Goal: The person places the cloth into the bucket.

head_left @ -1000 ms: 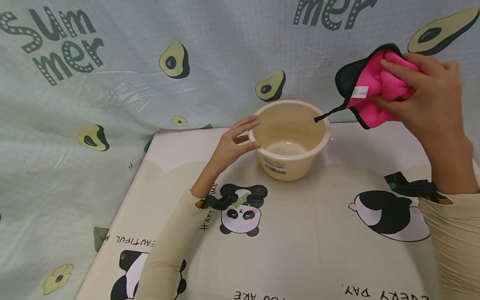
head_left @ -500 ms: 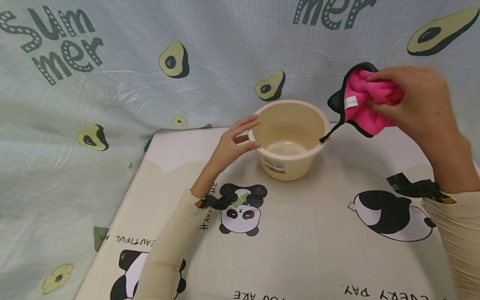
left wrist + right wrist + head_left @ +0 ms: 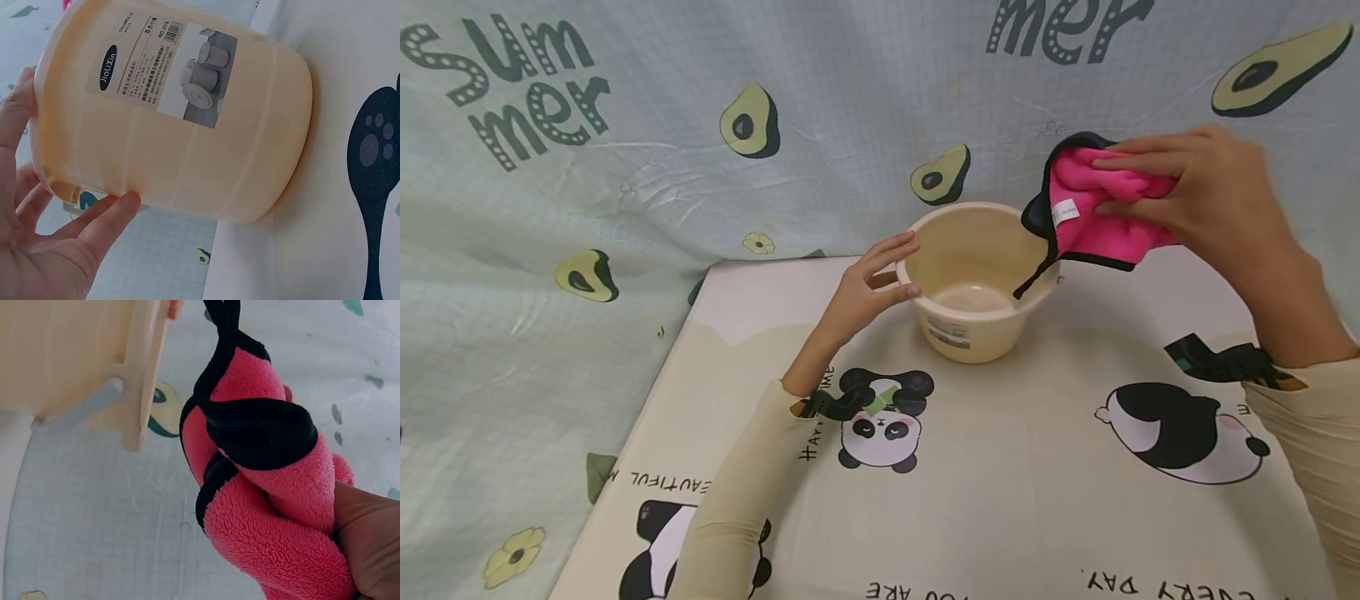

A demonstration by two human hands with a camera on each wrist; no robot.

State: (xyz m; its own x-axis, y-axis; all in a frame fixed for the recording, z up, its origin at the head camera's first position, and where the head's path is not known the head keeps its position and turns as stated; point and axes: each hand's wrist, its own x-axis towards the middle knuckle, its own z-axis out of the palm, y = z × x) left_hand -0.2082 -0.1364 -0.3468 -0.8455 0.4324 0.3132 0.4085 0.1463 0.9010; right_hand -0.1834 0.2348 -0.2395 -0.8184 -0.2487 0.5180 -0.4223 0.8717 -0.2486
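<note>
A cream plastic bucket (image 3: 975,333) stands upright on the table with a paper label (image 3: 162,65) on its outer wall. My left hand (image 3: 865,283) holds its left side at the rim, thumb towards the front and other fingers against the outer wall. My right hand (image 3: 1213,187) pinches a bunched pink fleecy cloth (image 3: 1105,229) with black edging and a small white tag. The cloth hangs at the bucket's right rim, and its thin black loop (image 3: 1033,279) dangles over the opening. In the right wrist view, the folded cloth (image 3: 275,525) hides most of my fingers.
The table cover (image 3: 1000,500) is printed with pandas and lettering. A pale curtain (image 3: 662,150) with avocado prints rises behind the table's far edge. On the bucket's side, a whitish handle piece (image 3: 81,406) shows in the right wrist view.
My right hand has brought the pink cloth left and down, so its black loop is now over the bucket's opening. My left hand and the bucket have stayed in place.
</note>
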